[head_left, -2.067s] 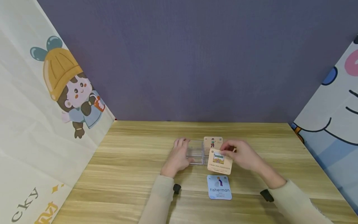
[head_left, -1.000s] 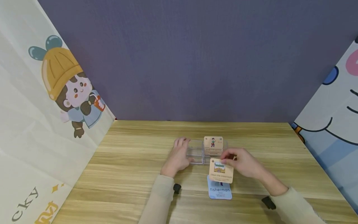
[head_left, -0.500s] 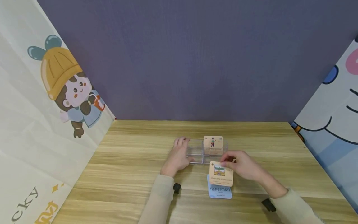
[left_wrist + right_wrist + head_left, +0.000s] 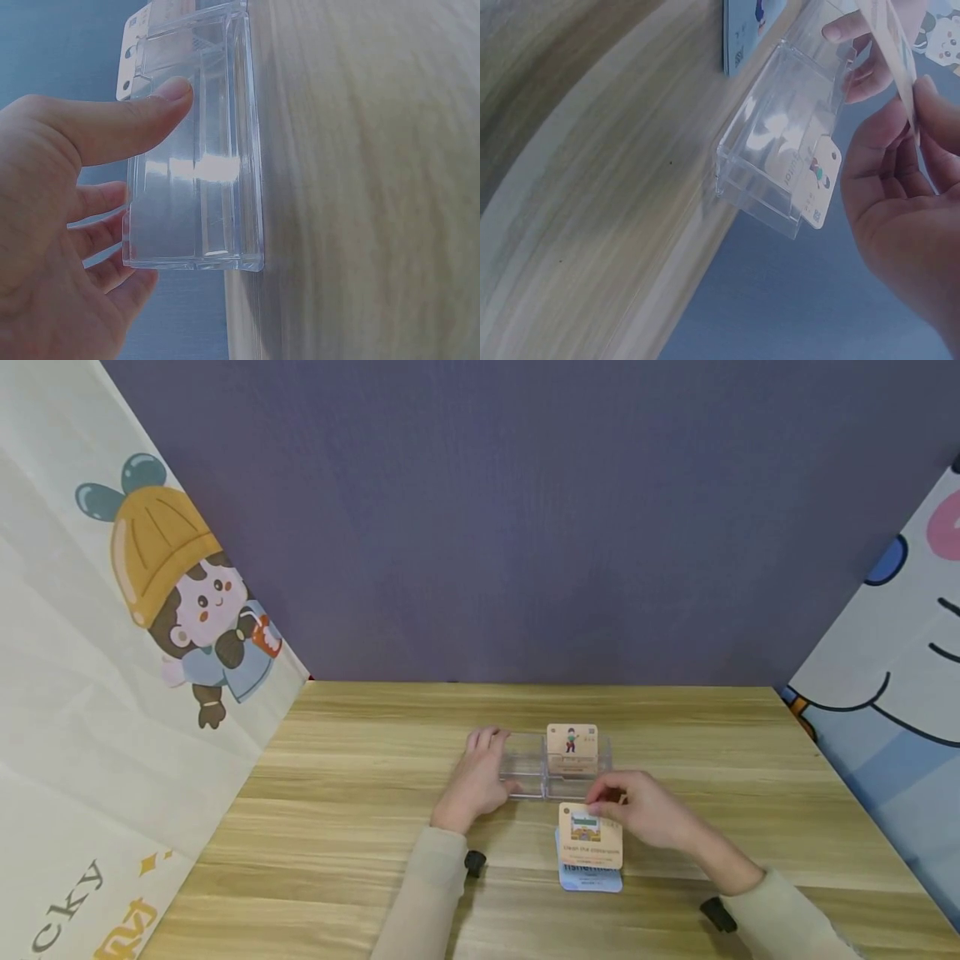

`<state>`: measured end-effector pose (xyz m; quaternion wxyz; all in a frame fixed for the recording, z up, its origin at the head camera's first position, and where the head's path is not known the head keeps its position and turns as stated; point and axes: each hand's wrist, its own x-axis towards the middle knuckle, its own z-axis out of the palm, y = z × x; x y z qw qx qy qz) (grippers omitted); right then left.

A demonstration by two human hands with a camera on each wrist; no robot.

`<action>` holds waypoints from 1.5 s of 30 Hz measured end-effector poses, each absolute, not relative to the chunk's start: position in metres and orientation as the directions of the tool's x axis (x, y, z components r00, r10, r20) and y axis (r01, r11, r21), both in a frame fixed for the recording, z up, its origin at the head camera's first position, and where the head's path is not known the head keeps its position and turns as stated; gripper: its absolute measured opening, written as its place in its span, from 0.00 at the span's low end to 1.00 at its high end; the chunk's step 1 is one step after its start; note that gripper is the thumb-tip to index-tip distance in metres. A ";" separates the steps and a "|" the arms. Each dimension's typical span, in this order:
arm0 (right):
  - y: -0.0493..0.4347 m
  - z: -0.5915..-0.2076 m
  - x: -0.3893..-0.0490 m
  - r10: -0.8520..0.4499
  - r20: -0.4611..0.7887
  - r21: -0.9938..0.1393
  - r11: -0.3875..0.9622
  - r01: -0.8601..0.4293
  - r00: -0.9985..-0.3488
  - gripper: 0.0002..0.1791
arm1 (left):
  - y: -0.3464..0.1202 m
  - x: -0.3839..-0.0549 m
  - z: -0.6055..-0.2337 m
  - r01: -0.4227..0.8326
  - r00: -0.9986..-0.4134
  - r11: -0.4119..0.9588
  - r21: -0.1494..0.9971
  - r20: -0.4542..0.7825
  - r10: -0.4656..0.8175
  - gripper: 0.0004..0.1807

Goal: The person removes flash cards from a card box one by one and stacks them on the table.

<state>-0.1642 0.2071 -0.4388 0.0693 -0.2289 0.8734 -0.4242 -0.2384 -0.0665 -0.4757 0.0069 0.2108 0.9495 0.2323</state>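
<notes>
My left hand (image 4: 475,785) grips the left end of a clear plastic card holder (image 4: 522,768); in the left wrist view the thumb lies on its front and the fingers reach behind. In the holder's right compartment stands an orange picture card (image 4: 572,742) showing a figure. Between thumb and fingertips, my right hand (image 4: 654,810) pinches the top right corner of an orange "clean the classroom" card (image 4: 589,857). That card overlaps the blue "fisherman" card (image 4: 591,884) in the head view, hiding its picture. From the right wrist, the blue cards (image 4: 751,30) look like a thin stack.
All of this is on a wood-grain table (image 4: 360,752). A dark blue-grey panel (image 4: 525,527) rises behind its far edge. Cartoon-printed cloths stand at the left (image 4: 67,635) and right (image 4: 900,693). The holder's left compartment shows no card.
My right hand has drawn the "clean the classroom" card from in front of the holder towards me, over the blue card, which it now mostly covers. My left hand has stayed on the holder.
</notes>
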 end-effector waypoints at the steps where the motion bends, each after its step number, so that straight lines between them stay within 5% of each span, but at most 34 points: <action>1: 0.207 -0.439 -0.164 -0.459 0.074 -0.773 0.534 -0.341 -0.886 0.02 | -0.066 -0.238 -0.476 0.396 -0.911 0.803 0.444 0.084 0.403 0.48; 45: 0.205 -0.462 -0.165 -0.492 0.025 -0.800 0.513 -0.312 -0.870 0.02 | -0.066 -0.240 -0.479 0.397 -0.912 0.804 0.443 0.093 0.399 0.48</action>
